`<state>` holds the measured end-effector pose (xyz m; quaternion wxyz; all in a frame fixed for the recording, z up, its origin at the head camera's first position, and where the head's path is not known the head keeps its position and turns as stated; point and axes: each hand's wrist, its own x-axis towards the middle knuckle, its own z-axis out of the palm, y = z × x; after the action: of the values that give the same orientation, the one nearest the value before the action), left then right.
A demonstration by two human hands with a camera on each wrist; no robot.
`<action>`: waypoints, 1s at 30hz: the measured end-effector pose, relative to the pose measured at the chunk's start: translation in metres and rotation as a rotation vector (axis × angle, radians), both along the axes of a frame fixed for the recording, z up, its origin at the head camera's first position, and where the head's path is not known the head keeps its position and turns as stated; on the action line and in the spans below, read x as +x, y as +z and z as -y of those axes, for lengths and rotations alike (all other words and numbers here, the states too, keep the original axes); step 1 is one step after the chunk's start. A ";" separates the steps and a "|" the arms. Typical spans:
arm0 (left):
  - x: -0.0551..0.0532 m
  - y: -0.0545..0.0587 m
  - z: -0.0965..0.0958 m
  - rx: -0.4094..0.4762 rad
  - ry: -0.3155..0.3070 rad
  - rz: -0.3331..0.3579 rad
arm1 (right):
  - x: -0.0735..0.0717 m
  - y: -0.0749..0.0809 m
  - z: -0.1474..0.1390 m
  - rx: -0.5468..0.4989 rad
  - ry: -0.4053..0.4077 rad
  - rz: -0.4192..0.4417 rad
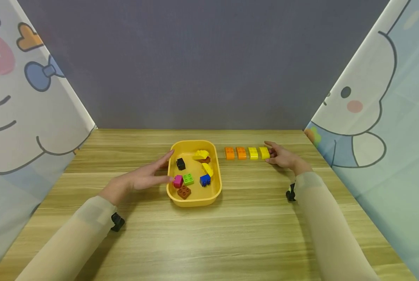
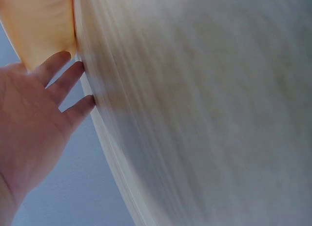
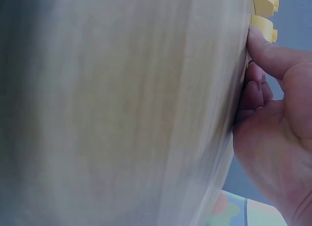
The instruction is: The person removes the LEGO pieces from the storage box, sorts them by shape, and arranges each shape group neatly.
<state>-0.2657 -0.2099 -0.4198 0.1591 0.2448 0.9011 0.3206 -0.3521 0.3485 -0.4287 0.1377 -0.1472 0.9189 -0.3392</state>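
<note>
A yellow tray (image 1: 194,202) of toy building blocks stands on the table. My left hand (image 1: 144,177) rests against its left rim, fingers spread and mostly straight. To the right of the tray runs a row of separate blocks: two orange, of which one (image 1: 229,153) is nearest the tray, then a yellow block (image 1: 253,153) and an end yellow block (image 1: 264,153). Around the right side of that end block is my right hand (image 1: 283,156), its index finger behind and its thumb in front. In the right wrist view the thumb tip (image 3: 255,35) lies right at a yellow block.
Inside the tray lie a black block (image 1: 180,164), a pink block (image 1: 178,181), a green block (image 1: 188,179), a brown block (image 1: 184,192), a blue block (image 1: 205,180) and curved yellow pieces (image 1: 207,169). A grey panel (image 1: 202,78) rises behind the wood-grain table (image 1: 230,242); printed cloths flank it.
</note>
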 end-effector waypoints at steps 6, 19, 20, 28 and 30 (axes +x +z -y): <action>0.001 0.003 -0.001 -0.009 -0.005 0.014 | 0.001 0.003 -0.001 -0.005 -0.008 0.000; 0.002 0.006 -0.005 -0.026 -0.007 0.041 | 0.019 0.022 -0.003 -0.230 -0.125 -0.111; 0.002 0.006 -0.005 -0.027 -0.005 0.041 | 0.020 0.027 0.004 -0.256 -0.122 -0.135; 0.003 0.005 -0.002 -0.028 -0.004 0.040 | 0.029 0.051 0.089 -0.239 0.025 -0.242; 0.004 0.004 -0.002 -0.028 0.000 0.039 | 0.032 0.053 0.114 -0.236 0.077 -0.253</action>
<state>-0.2618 -0.2078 -0.4159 0.1799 0.2365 0.9022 0.3127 -0.3197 0.2340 -0.3757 0.0155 -0.2388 0.8763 -0.4181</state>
